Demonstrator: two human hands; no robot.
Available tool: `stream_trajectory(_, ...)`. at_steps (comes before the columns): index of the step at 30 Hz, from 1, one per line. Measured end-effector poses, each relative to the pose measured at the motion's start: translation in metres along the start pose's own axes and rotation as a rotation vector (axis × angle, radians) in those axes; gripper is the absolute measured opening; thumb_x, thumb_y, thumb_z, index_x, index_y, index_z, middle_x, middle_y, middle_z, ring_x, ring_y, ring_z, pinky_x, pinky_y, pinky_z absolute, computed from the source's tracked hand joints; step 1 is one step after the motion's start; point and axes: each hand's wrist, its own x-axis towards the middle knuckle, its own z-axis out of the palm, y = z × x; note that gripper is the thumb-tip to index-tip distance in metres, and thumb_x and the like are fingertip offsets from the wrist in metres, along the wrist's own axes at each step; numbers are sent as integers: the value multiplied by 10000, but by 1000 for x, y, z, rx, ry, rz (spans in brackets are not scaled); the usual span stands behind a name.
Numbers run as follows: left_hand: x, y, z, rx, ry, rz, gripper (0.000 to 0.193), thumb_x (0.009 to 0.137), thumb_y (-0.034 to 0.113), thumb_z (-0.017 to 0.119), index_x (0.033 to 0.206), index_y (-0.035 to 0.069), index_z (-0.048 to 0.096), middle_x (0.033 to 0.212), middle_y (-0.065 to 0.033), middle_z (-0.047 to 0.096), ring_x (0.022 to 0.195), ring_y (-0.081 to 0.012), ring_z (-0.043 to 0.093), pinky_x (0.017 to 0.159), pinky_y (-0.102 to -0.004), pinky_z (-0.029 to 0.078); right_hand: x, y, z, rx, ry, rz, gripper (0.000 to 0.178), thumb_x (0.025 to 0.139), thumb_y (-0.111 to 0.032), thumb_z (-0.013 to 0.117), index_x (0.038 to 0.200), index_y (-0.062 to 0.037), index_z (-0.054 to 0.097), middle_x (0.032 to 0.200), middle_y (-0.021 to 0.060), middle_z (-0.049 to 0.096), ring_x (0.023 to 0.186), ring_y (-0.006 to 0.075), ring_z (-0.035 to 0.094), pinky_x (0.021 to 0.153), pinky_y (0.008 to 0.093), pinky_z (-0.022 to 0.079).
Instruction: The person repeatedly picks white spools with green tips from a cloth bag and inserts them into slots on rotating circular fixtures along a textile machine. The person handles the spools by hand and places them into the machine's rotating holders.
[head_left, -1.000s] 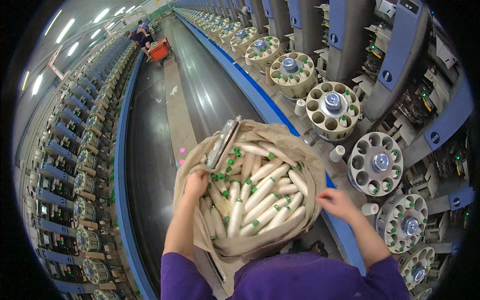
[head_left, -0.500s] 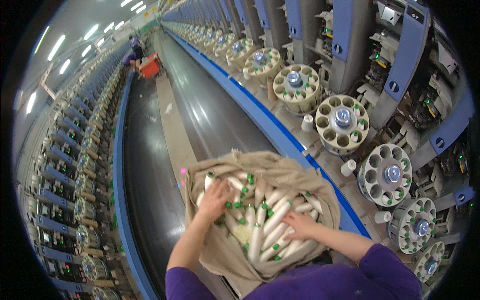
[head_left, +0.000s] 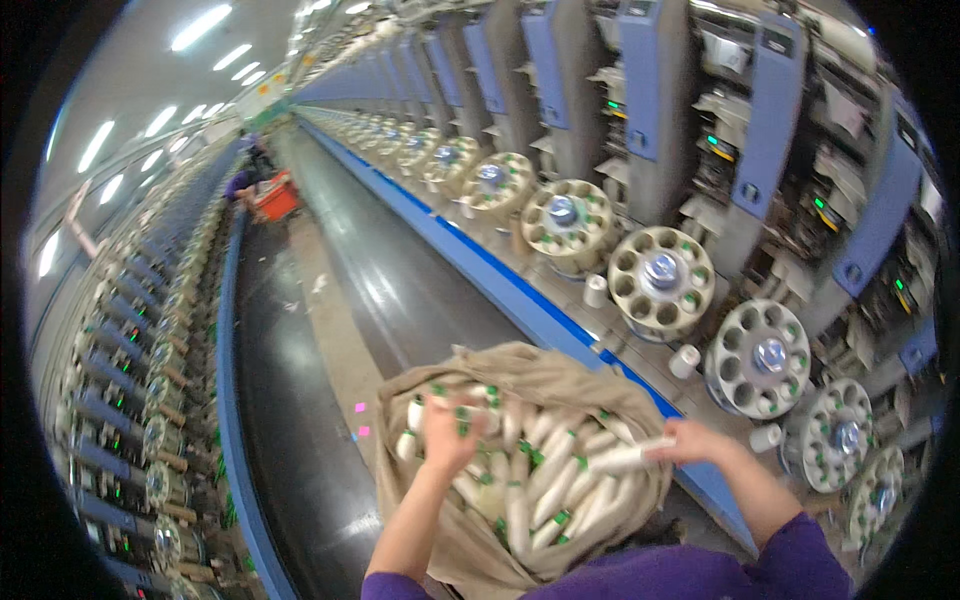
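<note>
A beige cloth sack [head_left: 410, 520] stands open in front of me, heaped with white yarn bobbins [head_left: 548, 490] that have green tips. My right hand [head_left: 690, 442], at the sack's right rim, grips one end of a white yarn bobbin [head_left: 622, 457] and holds it nearly level above the pile. Over the left part of the heap is my left hand [head_left: 447, 435], a little blurred. Its fingers are closed around a green-tipped yarn bobbin [head_left: 478, 420]; whether it holds more than one I cannot tell.
Winding machines with round, pocketed bobbin magazines [head_left: 660, 284] line the right side behind a blue rail [head_left: 500, 292]. White cones [head_left: 684, 361] stand beside them. A similar machine row [head_left: 165, 430] runs along the left. Down the aisle a person [head_left: 240, 185] bends by a red bin [head_left: 276, 197].
My right hand has risen from the pile to the right with a yarn bobbin in it. My left hand has lifted slightly with a bobbin. The view has shifted along the machine row.
</note>
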Motion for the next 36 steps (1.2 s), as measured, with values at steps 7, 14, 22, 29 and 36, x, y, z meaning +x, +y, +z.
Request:
stream_trajectory(7, -26, 95, 8, -1970, -303, -763, 464, 938, 473, 409, 1025, 50, 577, 1016, -181, 604, 1068, -373, 573, 883, -553, 494, -52, 6, 11, 1339, 58, -274, 499, 953, -548, 445, 1046, -68, 542, 755, 35, 603, 459, 62, 434, 526, 276, 485)
stream_trajectory(14, -45, 174, 91, -2091, -941, -1033, 395, 864, 426, 504, 1000, 68, 600, 1132, -184, 588, 1058, -394, 570, 925, -639, 443, -74, 30, -9, 1402, 12, -252, 526, 996, -521, 328, 1160, -42, 472, 785, 86, 608, 468, 65, 424, 557, 297, 511)
stream_trajectory(22, 60, 219, 146, -2083, -672, -582, 441, 803, 272, 633, 1166, 24, 607, 1359, -130, 465, 1117, -312, 539, 935, -455, 481, -60, 75, -42, 932, 259, -286, 533, 868, -274, 697, 1334, -94, 511, 960, 22, 638, 655, 67, 533, 587, 223, 468)
stream_trajectory(29, 101, 249, 188, -1860, -748, -305, 430, 785, 222, 677, 1146, -5, 629, 1265, -118, 524, 1126, -236, 534, 957, -397, 449, -35, 103, -96, 709, 285, -411, 448, 932, -195, 600, 1356, -95, 496, 1213, 63, 611, 1018, 111, 589, 886, 278, 471)
stream_trajectory(36, 112, 268, 221, -1778, -869, -408, 431, 791, 209, 681, 1155, -15, 622, 1214, -116, 569, 1052, -231, 581, 917, -382, 476, -21, 124, -132, 424, 366, -481, 283, 929, -222, 580, 1159, -70, 645, 1002, 100, 697, 858, 146, 654, 750, 296, 517)
